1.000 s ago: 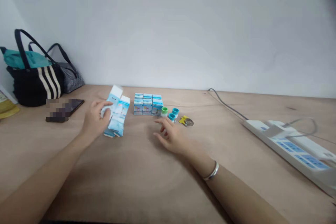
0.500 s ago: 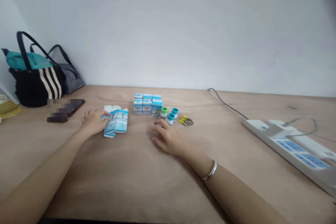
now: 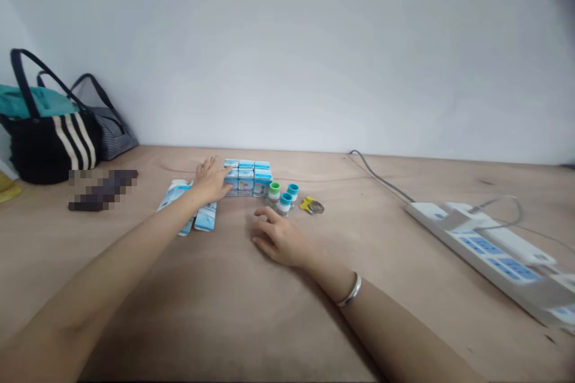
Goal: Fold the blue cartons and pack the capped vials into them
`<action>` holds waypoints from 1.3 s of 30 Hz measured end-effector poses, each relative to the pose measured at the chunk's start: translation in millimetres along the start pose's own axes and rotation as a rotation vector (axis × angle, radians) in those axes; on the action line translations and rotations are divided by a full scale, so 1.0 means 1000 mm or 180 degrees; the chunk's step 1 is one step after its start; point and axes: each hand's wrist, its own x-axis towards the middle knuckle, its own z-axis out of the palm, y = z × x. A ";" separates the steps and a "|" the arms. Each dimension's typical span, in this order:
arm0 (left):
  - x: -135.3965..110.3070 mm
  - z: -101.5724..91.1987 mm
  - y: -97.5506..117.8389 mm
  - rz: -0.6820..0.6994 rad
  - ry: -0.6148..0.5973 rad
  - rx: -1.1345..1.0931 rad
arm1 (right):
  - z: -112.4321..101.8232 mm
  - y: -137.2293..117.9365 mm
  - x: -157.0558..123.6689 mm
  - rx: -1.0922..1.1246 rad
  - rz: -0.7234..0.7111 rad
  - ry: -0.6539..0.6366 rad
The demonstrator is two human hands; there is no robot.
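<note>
My left hand (image 3: 212, 181), fingers spread, is at the left end of a block of small blue-and-white boxes (image 3: 245, 182). Whether its fingertips touch the boxes I cannot tell. Flattened blue-and-white cartons (image 3: 205, 217) lie under and beside my left wrist, partly hidden by it. My right hand (image 3: 279, 238) rests on the table with loosely curled, parted fingers and nothing in them. Just beyond it stand three small bottles: one with a green cap (image 3: 274, 189) and two with blue caps, the nearer blue-capped bottle (image 3: 284, 203) closest to my fingers.
Yellow-handled scissors or a similar small tool (image 3: 311, 205) lie right of the bottles. A white power strip (image 3: 476, 251) with plugs and a grey cable (image 3: 381, 173) is on the right. A blurred dark flat object (image 3: 108, 188) and a black striped bag (image 3: 51, 146) are on the left.
My left hand has left the flattened cartons and moved right and forward to the boxes. My right hand stays beside the bottles. The view has shifted slightly to the right.
</note>
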 end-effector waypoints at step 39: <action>-0.121 0.001 0.053 0.0317 0.0275 -0.3005 | -0.010 -0.011 0.020 0.2196 0.1223 0.1498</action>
